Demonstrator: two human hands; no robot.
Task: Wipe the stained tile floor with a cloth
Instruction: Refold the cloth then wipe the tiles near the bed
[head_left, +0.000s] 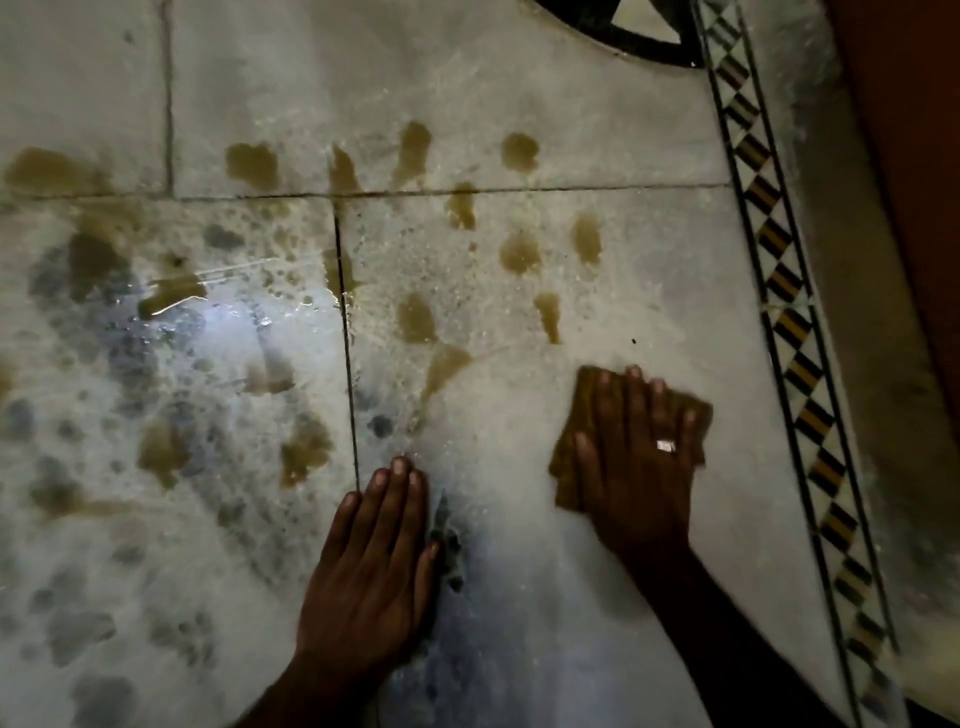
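The pale tile floor (519, 93) carries several brown stains (415, 317) and wet soapy patches across its left and middle parts. My right hand (639, 462) lies flat with straight fingers on a folded brown cloth (566, 467), pressing it onto the tile at the lower right; a ring shows on one finger. My left hand (374, 561) rests flat on the wet floor beside a dark grout line (348, 332), fingers straight, holding nothing.
A black-and-white patterned border strip (779, 291) runs diagonally down the right side, with a reddish wall or surface (904, 156) beyond it. A dark curved rim (623, 31) shows at the top. A bright light glare (208, 317) lies on the wet left tile.
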